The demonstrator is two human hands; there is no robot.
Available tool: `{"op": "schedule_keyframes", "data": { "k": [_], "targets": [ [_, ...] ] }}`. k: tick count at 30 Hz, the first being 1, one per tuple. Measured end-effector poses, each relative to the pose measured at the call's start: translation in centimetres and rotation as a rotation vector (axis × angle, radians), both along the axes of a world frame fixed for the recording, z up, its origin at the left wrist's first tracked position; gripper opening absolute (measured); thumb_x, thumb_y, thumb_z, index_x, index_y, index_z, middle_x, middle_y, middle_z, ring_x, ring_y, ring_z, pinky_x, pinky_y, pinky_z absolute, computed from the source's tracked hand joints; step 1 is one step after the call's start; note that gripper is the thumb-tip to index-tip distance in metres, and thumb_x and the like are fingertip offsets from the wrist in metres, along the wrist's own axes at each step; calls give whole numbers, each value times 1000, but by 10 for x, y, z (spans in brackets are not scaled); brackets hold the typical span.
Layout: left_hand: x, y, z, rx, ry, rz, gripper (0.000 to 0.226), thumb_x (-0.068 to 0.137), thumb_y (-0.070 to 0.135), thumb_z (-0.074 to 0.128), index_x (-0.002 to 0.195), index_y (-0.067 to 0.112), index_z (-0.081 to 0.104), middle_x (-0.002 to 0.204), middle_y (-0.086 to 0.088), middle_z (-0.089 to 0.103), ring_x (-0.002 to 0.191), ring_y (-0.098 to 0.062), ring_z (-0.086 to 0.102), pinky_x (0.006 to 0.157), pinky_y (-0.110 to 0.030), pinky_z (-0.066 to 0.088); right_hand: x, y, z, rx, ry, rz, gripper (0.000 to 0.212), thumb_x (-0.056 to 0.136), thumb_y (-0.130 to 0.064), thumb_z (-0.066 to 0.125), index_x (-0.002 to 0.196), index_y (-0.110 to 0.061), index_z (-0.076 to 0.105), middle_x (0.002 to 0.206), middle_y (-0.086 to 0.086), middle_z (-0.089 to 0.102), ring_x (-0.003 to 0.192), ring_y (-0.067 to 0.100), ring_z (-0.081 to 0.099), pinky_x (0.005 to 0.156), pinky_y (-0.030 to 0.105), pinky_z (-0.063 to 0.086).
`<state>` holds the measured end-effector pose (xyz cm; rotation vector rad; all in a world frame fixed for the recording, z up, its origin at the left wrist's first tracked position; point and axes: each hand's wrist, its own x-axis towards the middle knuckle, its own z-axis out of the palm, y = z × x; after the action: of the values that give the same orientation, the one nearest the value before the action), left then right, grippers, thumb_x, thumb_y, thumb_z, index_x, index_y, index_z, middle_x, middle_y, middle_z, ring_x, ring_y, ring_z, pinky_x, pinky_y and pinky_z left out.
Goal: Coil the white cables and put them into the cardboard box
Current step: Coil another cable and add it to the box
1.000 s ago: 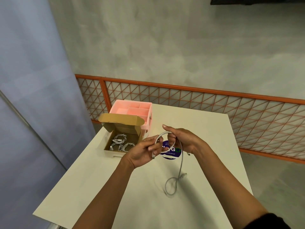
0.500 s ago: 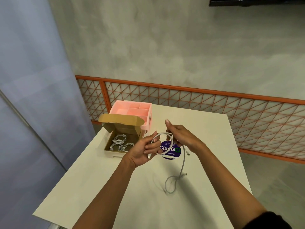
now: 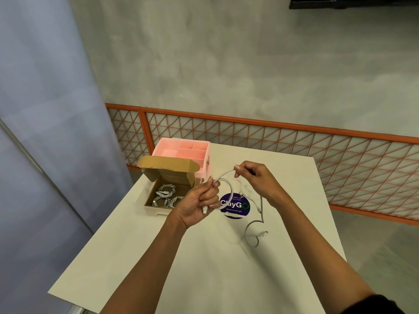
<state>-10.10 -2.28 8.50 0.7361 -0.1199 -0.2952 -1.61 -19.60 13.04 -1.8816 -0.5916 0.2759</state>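
I hold one white cable above the table with both hands. My left hand grips a loop of it, and one plug sticks out below my fingers. My right hand pinches the cable higher up and further right. The cable's free end hangs down and curls on the table. The open cardboard box stands left of my hands, with several coiled white cables inside.
A pink compartment tray sits right behind the box. A round purple sticker lies on the white table under my hands. An orange lattice railing runs behind the table.
My right hand has lifted and moved right, drawing the cable out into a wider loop. The free end on the table has slid to the right and partly uncurled.
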Motion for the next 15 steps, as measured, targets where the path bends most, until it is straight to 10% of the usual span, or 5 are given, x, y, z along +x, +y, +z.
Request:
{"op": "schedule_keyframes", "data": {
  "k": [5, 9, 15],
  "targets": [
    [2, 2, 1, -7, 1, 117, 45, 90, 29, 58, 124, -1, 58, 46, 5, 43, 39, -5, 32, 57, -17, 45, -5, -2, -22, -108, 36, 50, 30, 100, -33, 41, 85, -15, 60, 53, -12, 48, 49, 3, 41, 55, 19, 36],
    [5, 2, 4, 41, -34, 165, 68, 73, 32, 79, 130, 3, 55, 67, -1, 66, 61, -6, 64, 87, -28, 54, -13, -1, -35, -220, 117, 109, 29, 104, -24, 31, 88, -15, 53, 64, 3, 54, 51, 14, 55, 56, 21, 48],
    [11, -7, 10, 140, -4, 241, 42, 92, 22, 45, 130, 7, 49, 118, -10, 68, 88, -18, 71, 94, -39, 51, -25, 1, -40, -387, 401, 269, 22, 103, -21, 33, 92, -12, 50, 71, 8, 56, 56, 18, 60, 57, 30, 56]
  ]
}}
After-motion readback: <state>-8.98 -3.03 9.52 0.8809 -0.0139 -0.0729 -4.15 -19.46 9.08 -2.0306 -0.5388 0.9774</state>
